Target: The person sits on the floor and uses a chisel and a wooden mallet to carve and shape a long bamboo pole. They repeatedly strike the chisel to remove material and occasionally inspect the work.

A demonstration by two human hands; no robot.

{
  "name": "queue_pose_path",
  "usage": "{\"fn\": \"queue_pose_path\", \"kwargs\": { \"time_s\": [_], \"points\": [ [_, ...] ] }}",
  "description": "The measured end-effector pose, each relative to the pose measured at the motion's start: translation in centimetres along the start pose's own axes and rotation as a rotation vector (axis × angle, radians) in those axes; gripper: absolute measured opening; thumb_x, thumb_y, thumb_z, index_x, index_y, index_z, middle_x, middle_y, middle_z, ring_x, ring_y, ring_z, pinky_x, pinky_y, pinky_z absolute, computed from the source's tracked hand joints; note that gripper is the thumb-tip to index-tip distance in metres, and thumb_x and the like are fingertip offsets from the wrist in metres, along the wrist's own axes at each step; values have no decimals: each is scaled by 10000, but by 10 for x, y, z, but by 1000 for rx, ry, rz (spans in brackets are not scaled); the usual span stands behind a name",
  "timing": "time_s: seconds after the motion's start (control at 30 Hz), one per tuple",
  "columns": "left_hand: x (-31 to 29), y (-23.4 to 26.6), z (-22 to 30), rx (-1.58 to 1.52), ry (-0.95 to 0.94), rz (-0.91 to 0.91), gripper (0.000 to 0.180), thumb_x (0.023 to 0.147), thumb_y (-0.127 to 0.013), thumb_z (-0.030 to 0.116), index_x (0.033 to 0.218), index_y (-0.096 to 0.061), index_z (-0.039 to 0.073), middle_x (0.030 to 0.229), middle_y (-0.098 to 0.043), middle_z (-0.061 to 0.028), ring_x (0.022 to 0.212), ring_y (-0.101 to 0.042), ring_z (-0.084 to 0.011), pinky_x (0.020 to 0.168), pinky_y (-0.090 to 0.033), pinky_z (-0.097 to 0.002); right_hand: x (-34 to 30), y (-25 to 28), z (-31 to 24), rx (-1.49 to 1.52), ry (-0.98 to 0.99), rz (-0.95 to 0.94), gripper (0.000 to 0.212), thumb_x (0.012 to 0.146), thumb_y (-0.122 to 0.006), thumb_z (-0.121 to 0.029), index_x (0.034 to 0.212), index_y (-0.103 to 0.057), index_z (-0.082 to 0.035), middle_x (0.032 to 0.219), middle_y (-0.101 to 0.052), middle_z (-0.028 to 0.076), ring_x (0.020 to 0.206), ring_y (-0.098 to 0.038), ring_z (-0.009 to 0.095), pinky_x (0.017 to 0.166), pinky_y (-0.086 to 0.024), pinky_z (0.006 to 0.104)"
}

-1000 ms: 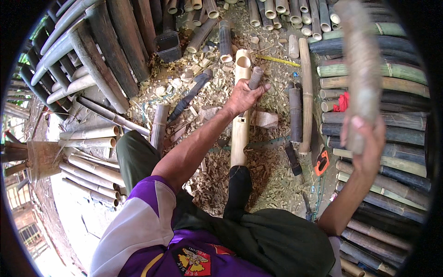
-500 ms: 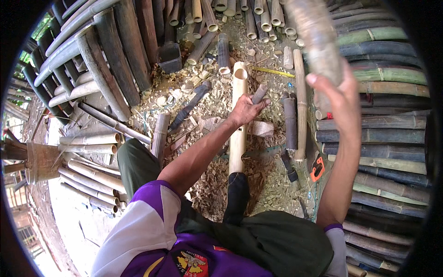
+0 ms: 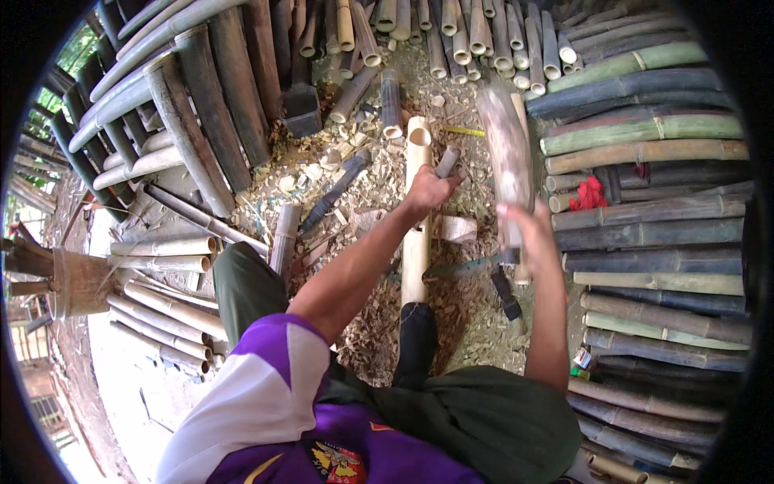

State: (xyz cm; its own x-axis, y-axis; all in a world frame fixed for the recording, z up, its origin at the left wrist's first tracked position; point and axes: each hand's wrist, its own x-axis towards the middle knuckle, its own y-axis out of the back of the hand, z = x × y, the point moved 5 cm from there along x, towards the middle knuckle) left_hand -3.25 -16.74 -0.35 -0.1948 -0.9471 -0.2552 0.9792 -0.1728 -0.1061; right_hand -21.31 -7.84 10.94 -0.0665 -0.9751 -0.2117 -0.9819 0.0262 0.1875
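A pale, peeled bamboo pole (image 3: pixel 414 278) lies lengthwise in front of me, its open end away from me and its near end against my dark-shod foot (image 3: pixel 415 347). My left hand (image 3: pixel 430 194) is closed around a chisel (image 3: pixel 449 160) on top of the pole. Only its round wooden handle sticks up past my fingers; the blade is hidden. A cut notch shows in the pole just below that hand. My right hand (image 3: pixel 534 234) grips a thick wooden mallet (image 3: pixel 505 133), blurred by motion, to the right of the chisel and apart from it.
Wood chips (image 3: pixel 363 323) cover the ground. Dark bamboo poles (image 3: pixel 653 234) are stacked along the right, and more tubes (image 3: pixel 463 40) stand at the back. A black tool (image 3: pixel 506 294), a yellow tape measure (image 3: pixel 463 131) and a dark bin (image 3: pixel 301 113) lie around. Bamboo frames (image 3: pixel 201 113) rise at left.
My right hand has swung the mallet down and to the left from its raised place at the upper right. My left hand stays on the chisel at the pole.
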Motion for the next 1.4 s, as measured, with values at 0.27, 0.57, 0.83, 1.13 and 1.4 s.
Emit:
{"fn": "queue_pose_path", "kwargs": {
  "time_s": [0.27, 0.57, 0.83, 1.13, 1.4],
  "points": [
    [-70, 96, 14, -313, 197, 243, 263, 928, -717, 252, 777, -549, 118, 611, -461, 76, 469, -365, -50, 430, -312, -253, -126, 24, 175, -34, -277, 191, 494, 887, -734, -241, 1272, -576, 25, 947, -672, 116, 737, -672, 222, 642, -557, 363],
    [-53, 40, 10, -144, -21, -12, 203, 881, -749, 289, 845, -745, 90, 725, -665, -12, 607, -526, -92, 584, -441, -291, -145, -4, 147, 62, -202, 172, 462, 921, -696, -198, 1292, -548, 33, 1112, -636, 99, 995, -603, 191, 888, -485, 343],
    [-49, 35, 3, -7, -57, -114, 272, 910, -708, 293, 764, -701, 65, 693, -675, -17, 627, -603, -95, 597, -483, -284, -114, -16, 27, 56, 49, 90, 447, 904, -695, -185, 1271, -538, 15, 1043, -619, 61, 885, -582, 128, 781, -495, 288],
    [-49, 15, -14, 74, -212, -214, 238, 890, -739, 240, 774, -711, 34, 678, -682, -27, 644, -634, -109, 629, -516, -322, -120, -18, -67, -9, 446, 252, 479, 887, -691, -263, 1217, -531, 45, 865, -630, 136, 676, -622, 212, 606, -517, 357],
    [-60, 19, -14, 121, -358, -99, 139, 843, -731, 202, 874, -710, 68, 757, -695, -48, 683, -651, -156, 671, -550, -352, -98, -31, 11, -280, 129, 22, 639, 829, -781, -232, 1316, -493, 65, 1104, -651, 188, 928, -648, 327, 867, -511, 435]
  ]
}}
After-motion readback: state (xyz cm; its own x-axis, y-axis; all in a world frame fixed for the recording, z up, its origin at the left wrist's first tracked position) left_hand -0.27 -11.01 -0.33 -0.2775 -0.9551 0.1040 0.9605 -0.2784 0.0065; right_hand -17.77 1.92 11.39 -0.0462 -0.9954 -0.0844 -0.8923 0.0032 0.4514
